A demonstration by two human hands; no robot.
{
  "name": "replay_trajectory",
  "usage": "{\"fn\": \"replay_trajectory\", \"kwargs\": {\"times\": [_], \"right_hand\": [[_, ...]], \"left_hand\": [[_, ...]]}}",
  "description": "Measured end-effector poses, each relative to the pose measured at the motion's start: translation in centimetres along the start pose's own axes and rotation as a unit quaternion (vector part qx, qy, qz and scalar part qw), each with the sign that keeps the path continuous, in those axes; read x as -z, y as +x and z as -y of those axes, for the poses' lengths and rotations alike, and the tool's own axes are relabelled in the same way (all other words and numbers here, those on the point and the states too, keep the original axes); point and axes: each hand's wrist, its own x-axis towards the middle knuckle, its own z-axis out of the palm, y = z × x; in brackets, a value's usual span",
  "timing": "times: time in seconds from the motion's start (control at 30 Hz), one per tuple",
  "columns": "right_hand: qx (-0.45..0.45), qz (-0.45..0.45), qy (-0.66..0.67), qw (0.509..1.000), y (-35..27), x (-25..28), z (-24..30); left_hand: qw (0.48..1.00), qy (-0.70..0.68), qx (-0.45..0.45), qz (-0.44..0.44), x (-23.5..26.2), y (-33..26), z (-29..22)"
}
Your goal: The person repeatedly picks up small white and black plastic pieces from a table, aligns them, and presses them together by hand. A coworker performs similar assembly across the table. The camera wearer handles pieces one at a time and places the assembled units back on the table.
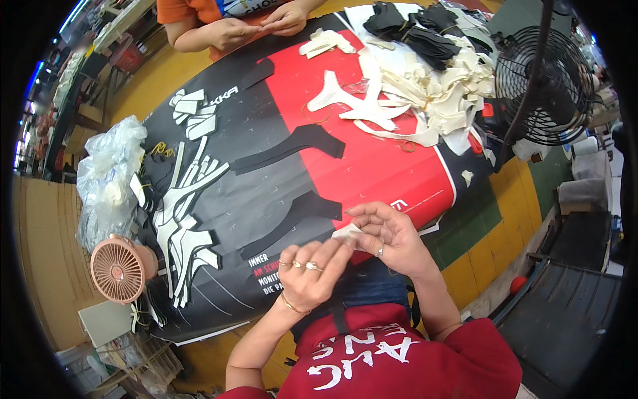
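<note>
A small off-white piece of material [345,231] is pinched between both hands above the near edge of the table. My left hand [309,269] is closed, its fingertips on the piece's lower side. My right hand [392,238] grips it between thumb and fingers, the other fingers curled loosely. Just beyond lies a curved black cut piece [292,218], flat on the black and red table cover [385,179]. A similar curved black piece [299,145] rests farther back.
Cream cut pieces [438,93] and black bundles [415,30] heap at the far right beside a black fan [545,86]. White-and-black strips [183,226] pile at left, near a pink fan [119,269] and plastic bag [109,179]. Across the table, another person's hands [259,26] meet.
</note>
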Motion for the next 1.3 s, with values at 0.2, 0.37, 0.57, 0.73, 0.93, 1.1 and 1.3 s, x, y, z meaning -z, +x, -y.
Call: {"fn": "replay_trajectory", "kwargs": {"times": [0.2,0.37,0.57,0.73,0.93,1.1,1.3], "right_hand": [[0.011,0.004,-0.033,0.999,0.8,-2.2,0.4],[0.005,0.002,-0.095,0.995,1.7,-2.9,0.4],[0.070,-0.084,-0.358,0.927,4.0,-3.2,-0.1],[0.044,-0.134,-0.469,0.872,5.5,-3.3,-0.4],[0.064,-0.138,-0.491,0.858,5.4,-3.8,-1.3],[0.126,-0.154,-0.522,0.829,5.3,-4.1,-2.2],[0.100,-0.163,-0.523,0.831,5.6,-4.2,-2.2]], "left_hand": [[0.876,-0.322,0.351,0.081,3.1,-0.5,-0.1],[0.755,-0.432,0.488,0.063,3.8,-0.7,1.2],[0.864,-0.273,0.423,0.022,0.6,-0.1,3.1],[0.868,-0.252,0.427,0.030,-0.8,0.2,4.4],[0.834,-0.269,0.479,0.049,-0.3,0.1,4.9],[0.825,-0.272,0.490,0.068,-0.2,0.2,5.5],[0.837,-0.261,0.475,0.075,-0.3,0.2,5.5]]}}
